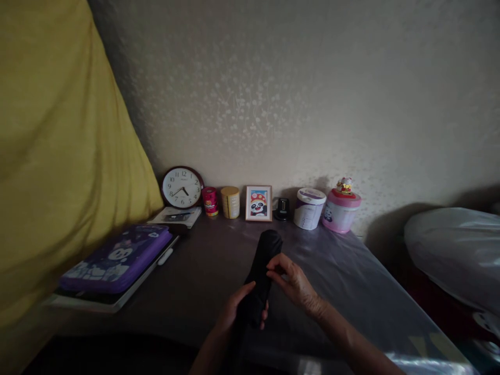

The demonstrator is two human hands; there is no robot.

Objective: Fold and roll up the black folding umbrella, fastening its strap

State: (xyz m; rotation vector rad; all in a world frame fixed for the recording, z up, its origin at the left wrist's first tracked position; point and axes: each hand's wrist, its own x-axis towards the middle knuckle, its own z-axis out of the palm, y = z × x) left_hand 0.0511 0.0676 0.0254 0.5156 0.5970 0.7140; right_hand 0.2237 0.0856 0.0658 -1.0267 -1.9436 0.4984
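A folded black umbrella (261, 268) is held tilted above the near part of the table, its upper end leaning away from me. My left hand (238, 307) wraps round its lower part, thumb on the near side and fingertips showing at the right. Against the umbrella's right side, my right hand (291, 281) has thumb and forefinger pinched together. Whatever is between those fingertips is too small and dark to make out. The umbrella's lowest part is lost in shadow.
Along the wall on the table (219, 260) stand a clock (183, 187), a red can (210, 201), a yellow canister (230, 202), a panda picture frame (258, 203), a white tub (309, 209) and a pink tub (340, 211). A purple case (117, 260) lies left, beside a yellow curtain (70, 156).
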